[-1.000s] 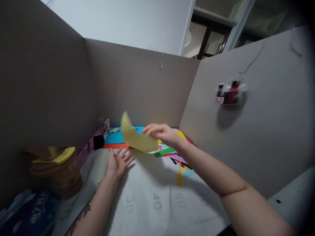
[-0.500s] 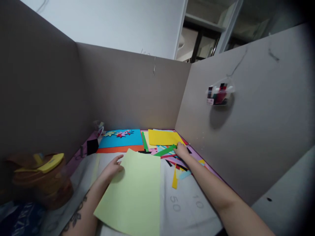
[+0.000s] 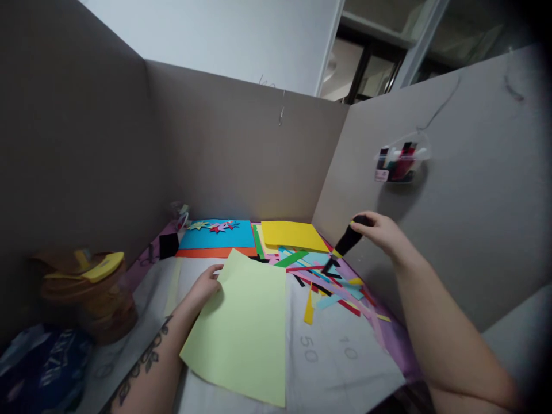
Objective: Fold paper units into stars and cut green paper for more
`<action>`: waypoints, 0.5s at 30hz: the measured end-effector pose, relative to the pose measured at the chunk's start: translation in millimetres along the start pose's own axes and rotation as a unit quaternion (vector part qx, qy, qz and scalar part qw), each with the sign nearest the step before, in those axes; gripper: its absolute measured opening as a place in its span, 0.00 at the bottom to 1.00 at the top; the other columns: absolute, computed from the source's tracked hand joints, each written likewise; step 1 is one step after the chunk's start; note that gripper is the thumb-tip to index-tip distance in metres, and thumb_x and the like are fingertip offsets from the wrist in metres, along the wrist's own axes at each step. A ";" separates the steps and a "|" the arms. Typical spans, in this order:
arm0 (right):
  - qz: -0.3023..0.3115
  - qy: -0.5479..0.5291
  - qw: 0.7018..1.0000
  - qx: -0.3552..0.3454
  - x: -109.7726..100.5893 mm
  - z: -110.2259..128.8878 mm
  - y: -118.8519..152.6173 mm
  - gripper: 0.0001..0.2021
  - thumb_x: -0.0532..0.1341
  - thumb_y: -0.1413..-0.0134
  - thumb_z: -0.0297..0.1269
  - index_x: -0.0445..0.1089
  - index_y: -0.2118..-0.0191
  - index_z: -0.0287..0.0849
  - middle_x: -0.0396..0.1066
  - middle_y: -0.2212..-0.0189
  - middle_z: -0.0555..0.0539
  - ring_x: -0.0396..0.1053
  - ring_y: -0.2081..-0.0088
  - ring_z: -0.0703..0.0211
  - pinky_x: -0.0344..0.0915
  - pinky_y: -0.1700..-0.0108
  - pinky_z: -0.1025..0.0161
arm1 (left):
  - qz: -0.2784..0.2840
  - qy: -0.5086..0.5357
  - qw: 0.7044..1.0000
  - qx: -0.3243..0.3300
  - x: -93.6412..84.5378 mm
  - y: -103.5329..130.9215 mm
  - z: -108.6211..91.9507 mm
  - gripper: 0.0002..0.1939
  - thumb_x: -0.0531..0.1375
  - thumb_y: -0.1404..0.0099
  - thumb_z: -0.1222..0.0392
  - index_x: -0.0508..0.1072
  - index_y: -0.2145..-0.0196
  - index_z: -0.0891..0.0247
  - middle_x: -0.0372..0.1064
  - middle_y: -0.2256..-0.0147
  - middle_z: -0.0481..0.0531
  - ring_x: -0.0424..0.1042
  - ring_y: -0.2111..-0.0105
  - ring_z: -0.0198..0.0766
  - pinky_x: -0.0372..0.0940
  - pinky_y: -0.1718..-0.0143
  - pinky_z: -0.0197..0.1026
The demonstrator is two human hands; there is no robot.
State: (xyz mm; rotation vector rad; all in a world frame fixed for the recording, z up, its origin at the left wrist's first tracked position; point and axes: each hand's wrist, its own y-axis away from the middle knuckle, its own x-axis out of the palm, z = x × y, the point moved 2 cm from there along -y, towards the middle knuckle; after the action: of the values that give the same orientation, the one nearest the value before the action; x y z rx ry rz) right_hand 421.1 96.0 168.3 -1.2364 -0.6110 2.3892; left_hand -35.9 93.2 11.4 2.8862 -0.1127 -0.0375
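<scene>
A large pale green sheet of paper [image 3: 245,333] slants upward in front of me, its lower left corner curling. My left hand [image 3: 209,283] is closed on the sheet's upper left edge, the fingertips partly hidden. At the right, my right hand [image 3: 377,230] grips a slim black tool with yellow bands [image 3: 349,237] by its upper end. The tool tilts down to the left, its dark tip among coloured paper strips [image 3: 323,282]; its exact kind is hard to make out. A green strip [image 3: 292,258] lies on the pile's left side.
Paper stars [image 3: 219,226] lie on a blue sheet [image 3: 215,241] at the back, beside a yellow sheet [image 3: 293,236]. A brown container [image 3: 103,305] and a dark blue packet [image 3: 47,368] stand left. Grey partitions [image 3: 233,149] enclose the table; a clear pouch [image 3: 401,161] hangs right.
My right hand has left the green strip, risen to the right and now holds the black tool. The green strip lies on the pile. My left hand's fingers have closed in on the paper's edge.
</scene>
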 end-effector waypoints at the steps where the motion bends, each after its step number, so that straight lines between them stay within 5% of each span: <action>1: -0.017 -0.027 0.999 -0.002 -2.5 3.8 1.7 0.15 0.62 0.57 0.44 0.71 0.64 0.40 0.71 0.73 0.48 0.66 0.73 0.60 0.62 0.70 0.64 | 0.002 0.002 1.000 0.002 -0.2 -1.0 0.9 0.32 0.54 0.62 0.77 0.66 0.55 0.64 0.74 0.63 0.58 0.75 0.70 0.46 0.67 0.75 0.39; 5: -0.161 -0.040 0.986 -0.028 27.6 9.3 12.7 0.16 0.58 0.52 0.45 0.67 0.61 0.40 0.69 0.70 0.47 0.65 0.71 0.60 0.63 0.67 0.62 | 0.016 0.029 0.999 0.001 -0.2 -3.4 3.3 0.30 0.54 0.62 0.78 0.67 0.57 0.65 0.75 0.65 0.57 0.76 0.70 0.46 0.67 0.74 0.39; 6: -0.157 -0.025 0.986 -0.039 43.7 7.0 16.7 0.14 0.58 0.51 0.43 0.67 0.61 0.40 0.70 0.69 0.46 0.66 0.69 0.59 0.63 0.64 0.61 | 0.015 0.033 0.999 0.000 0.0 -3.3 3.3 0.30 0.53 0.62 0.78 0.67 0.58 0.65 0.75 0.65 0.57 0.76 0.70 0.46 0.67 0.74 0.39; 11: 0.097 0.059 0.991 -0.074 129.7 -15.2 50.2 0.14 0.60 0.56 0.37 0.69 0.61 0.40 0.70 0.59 0.41 0.66 0.56 0.50 0.60 0.51 0.55 | 0.006 0.025 1.000 0.003 0.6 -1.5 2.6 0.27 0.53 0.61 0.78 0.66 0.60 0.65 0.75 0.65 0.57 0.76 0.69 0.46 0.68 0.74 0.39; 15: 0.214 0.048 0.972 -0.086 151.7 -9.9 88.7 0.10 0.56 0.51 0.37 0.71 0.62 0.43 0.66 0.51 0.41 0.61 0.47 0.50 0.56 0.45 0.53 | 0.014 0.027 0.999 0.014 1.1 -1.5 3.7 0.27 0.54 0.60 0.77 0.66 0.59 0.65 0.75 0.64 0.57 0.76 0.70 0.46 0.69 0.73 0.40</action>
State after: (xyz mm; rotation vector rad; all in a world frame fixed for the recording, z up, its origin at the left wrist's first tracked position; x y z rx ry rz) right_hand 335.7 102.2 14.6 -1.6968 -0.5773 2.6399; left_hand -34.9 93.6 7.4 2.9104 -0.1442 0.0460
